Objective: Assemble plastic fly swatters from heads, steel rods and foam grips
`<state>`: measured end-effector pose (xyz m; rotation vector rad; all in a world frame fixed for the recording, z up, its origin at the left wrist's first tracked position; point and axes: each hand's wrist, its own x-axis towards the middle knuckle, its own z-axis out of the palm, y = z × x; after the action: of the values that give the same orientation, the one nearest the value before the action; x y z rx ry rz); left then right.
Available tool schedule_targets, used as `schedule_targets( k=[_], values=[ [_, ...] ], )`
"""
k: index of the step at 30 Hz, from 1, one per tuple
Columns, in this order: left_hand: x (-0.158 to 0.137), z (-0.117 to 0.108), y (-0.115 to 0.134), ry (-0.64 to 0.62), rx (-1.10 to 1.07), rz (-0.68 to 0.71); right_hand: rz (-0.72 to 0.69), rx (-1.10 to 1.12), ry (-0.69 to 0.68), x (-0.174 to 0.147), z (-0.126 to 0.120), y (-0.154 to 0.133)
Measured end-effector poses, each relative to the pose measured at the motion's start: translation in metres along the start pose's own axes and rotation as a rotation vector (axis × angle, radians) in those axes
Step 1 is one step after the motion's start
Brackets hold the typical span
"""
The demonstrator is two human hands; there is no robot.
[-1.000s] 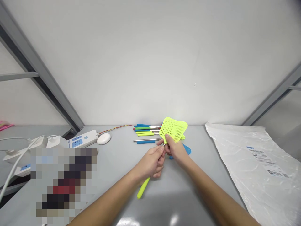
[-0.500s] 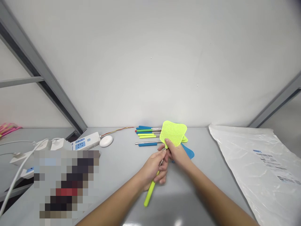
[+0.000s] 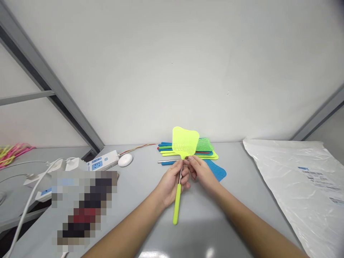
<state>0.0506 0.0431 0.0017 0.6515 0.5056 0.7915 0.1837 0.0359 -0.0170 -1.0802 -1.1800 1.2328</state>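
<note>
A yellow-green fly swatter (image 3: 185,141) stands tilted up in front of me, its perforated head at the top and its handle hanging down toward me. My left hand (image 3: 170,184) is closed around its metal shaft, just above the handle. At the neck under the head, the fingers of my right hand (image 3: 201,171) are pinched together on the swatter. Behind it lies a pile of fly swatters (image 3: 204,145) in green, blue, yellow and red, handles pointing left. A blue fly swatter (image 3: 218,171) lies nearer, partly hidden by my right hand.
On the left are a white power strip (image 3: 103,162) with plugs and cables, a white oval device (image 3: 125,160) and a blurred-out dark object (image 3: 86,208). A white plastic mailing bag (image 3: 292,172) covers the right side. Pink and yellow strands (image 3: 16,154) lie far left.
The held swatter has swung left and more upright, uncovering the heads in the pile. My right hand has shifted so its thumb no longer lies over the swatter's head.
</note>
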Motion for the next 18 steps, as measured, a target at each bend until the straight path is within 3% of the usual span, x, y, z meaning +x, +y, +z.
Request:
schedule_targets(
  k=[4, 7, 9, 11, 15, 18],
  values=[
    [-0.005, -0.001, 0.038, 0.084, -0.211, 0.289, -0.019, -0.008, -0.071, -0.012, 0.014, -0.003],
    [-0.008, -0.004, 0.061, 0.127, -0.229, 0.444, 0.022, -0.021, -0.257, -0.026, 0.029, -0.008],
    [-0.008, -0.006, 0.064, 0.140, -0.234, 0.438, 0.053, -0.012, -0.351, -0.033, 0.038, -0.010],
    [-0.006, -0.008, 0.059, 0.157, -0.234, 0.394, 0.081, 0.001, -0.358, -0.037, 0.046, -0.011],
    [0.001, -0.012, 0.043, 0.174, -0.143, 0.356, 0.100, -0.048, -0.265, -0.033, 0.044, -0.008],
    [0.004, -0.015, 0.036, 0.206, 0.053, 0.391, 0.026, -0.288, -0.158, -0.025, 0.026, -0.010]
  ],
)
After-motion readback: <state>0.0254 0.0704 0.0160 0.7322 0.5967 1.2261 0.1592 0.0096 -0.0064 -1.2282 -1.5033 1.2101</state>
